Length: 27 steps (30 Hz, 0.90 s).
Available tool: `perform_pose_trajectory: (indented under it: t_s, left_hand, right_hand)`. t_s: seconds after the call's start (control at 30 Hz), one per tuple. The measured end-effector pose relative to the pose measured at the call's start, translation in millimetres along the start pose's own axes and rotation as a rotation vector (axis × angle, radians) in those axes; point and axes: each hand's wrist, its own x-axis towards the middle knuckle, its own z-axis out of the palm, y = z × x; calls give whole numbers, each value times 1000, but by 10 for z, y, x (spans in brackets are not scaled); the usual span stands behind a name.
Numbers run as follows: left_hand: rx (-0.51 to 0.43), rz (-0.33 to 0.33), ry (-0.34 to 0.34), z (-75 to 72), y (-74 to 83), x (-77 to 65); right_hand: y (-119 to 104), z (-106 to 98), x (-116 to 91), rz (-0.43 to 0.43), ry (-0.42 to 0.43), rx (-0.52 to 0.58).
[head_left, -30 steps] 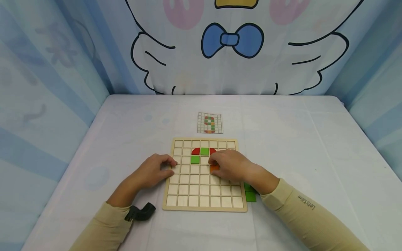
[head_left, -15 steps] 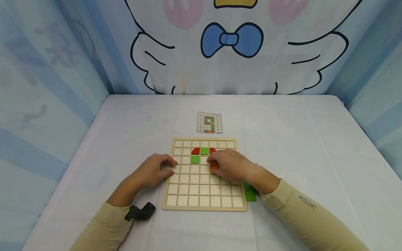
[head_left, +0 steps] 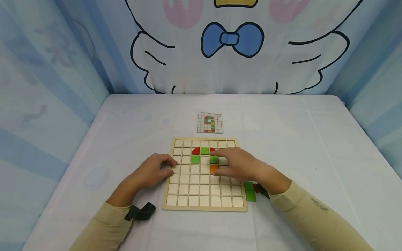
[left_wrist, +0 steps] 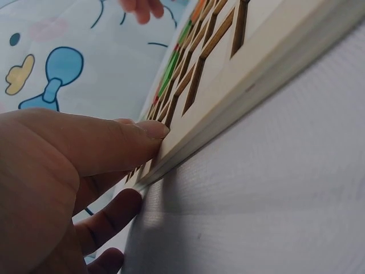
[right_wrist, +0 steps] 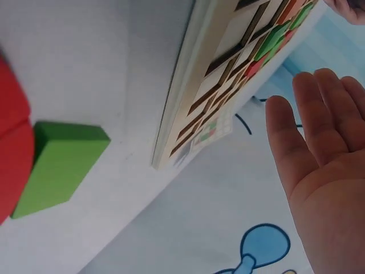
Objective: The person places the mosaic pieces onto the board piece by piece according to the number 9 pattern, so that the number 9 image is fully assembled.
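A wooden grid board (head_left: 204,208) lies on the white table. In its cells sit a red rounded tile (head_left: 195,151), a green tile (head_left: 204,151), another green tile (head_left: 195,159), a second red tile (head_left: 212,149) partly covered by a finger, a third green tile (head_left: 214,159) and an orange tile (head_left: 214,168). My left hand (head_left: 155,170) rests at the board's left edge, its thumb touching the rim in the left wrist view. Over the board's right part hovers my right hand (head_left: 242,164), thumb and fingers spread apart, holding nothing; its palm (right_wrist: 336,194) shows in the right wrist view.
Behind the board lies a small card (head_left: 209,122) printed with a coloured grid pattern. Green tiles (head_left: 250,196) and red pieces (right_wrist: 11,137) lie right of the board, partly hidden by the right arm. A black wrist device (head_left: 142,211) sits at the left cuff.
My right hand has lifted off and drawn slightly right, its fingers spreading. The green tile above the orange one is now uncovered in its cell. The left hand stays put.
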Motion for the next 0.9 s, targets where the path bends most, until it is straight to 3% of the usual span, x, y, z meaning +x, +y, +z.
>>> perform_pose_trajectory:
  t_s: [0.9]
  left_hand:
    - [1,-13,-3,5,-11,1]
  right_hand:
    - [436,-172,-567,201,63,11]
